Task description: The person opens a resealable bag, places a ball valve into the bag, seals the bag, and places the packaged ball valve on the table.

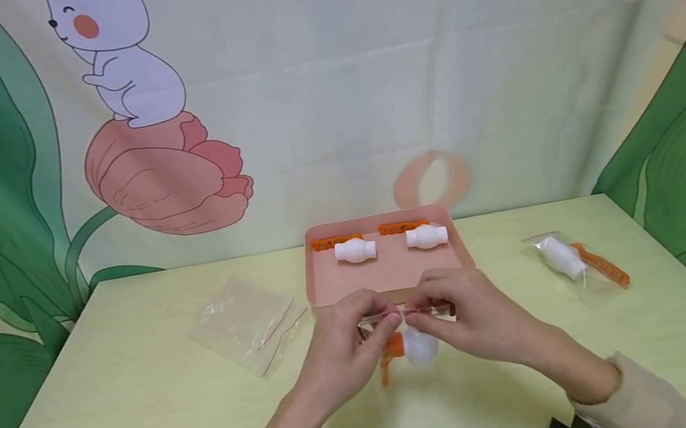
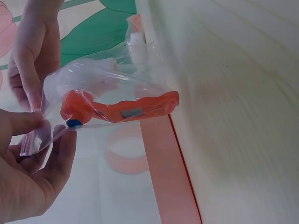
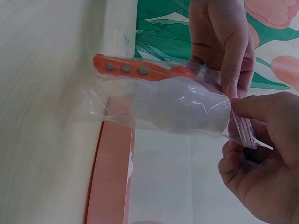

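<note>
Both hands pinch the zip strip of a clear zip-lock bag [image 3: 112, 112] between thumbs and fingers, just in front of the pink tray [image 1: 386, 278]. My left hand [image 1: 351, 338] grips the strip on the left, my right hand [image 1: 470, 309] close beside it on the right. Inside the hanging bag are a white bulging plastic piece [image 3: 182, 105] and an orange bar-shaped piece [image 2: 140, 109]. Grey round spots show along the orange piece in the right wrist view. Whether the strip is sealed cannot be made out.
In the tray lie two white bulging pieces [image 1: 355, 250] and two orange pieces [image 1: 403, 226]. Flat clear bags [image 1: 242, 321] lie on the table at left. At right is another bag with a white piece [image 1: 561, 257] and an orange piece [image 1: 602, 265]. A printed curtain [image 1: 313, 100] hangs behind.
</note>
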Motion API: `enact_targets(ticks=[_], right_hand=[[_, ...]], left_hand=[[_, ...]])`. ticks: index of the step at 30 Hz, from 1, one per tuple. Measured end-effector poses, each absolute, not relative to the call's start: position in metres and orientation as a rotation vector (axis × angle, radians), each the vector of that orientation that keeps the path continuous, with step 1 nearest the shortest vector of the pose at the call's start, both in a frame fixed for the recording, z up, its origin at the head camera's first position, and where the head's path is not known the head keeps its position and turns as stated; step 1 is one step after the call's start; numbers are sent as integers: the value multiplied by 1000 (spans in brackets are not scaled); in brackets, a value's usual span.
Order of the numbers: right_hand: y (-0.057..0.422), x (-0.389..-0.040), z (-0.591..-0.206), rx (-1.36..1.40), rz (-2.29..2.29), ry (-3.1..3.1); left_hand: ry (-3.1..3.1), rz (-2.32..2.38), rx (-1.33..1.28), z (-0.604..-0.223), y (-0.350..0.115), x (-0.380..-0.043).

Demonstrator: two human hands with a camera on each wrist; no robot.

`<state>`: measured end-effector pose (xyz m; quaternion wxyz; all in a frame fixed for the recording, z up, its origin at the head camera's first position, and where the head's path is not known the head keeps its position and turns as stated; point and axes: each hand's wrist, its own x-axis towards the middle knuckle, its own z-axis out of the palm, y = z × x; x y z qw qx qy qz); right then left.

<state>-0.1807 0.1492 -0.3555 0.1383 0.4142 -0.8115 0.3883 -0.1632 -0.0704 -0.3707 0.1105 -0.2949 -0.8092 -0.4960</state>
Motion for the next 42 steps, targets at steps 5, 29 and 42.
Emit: enact_targets(ticks=[5, 29, 42], right_hand=[[149, -180, -355, 1261, 1119, -2365], [162, -190, -360, 1395, 867, -2260], [165, -186, -357, 1314, 963, -2208]], left_hand=[[-2373, -1410, -917, -372, -69, -163], [-2365, -1245, -920, -365, -72, -165], [-2408, -1456, -770, -360, -75, -163]])
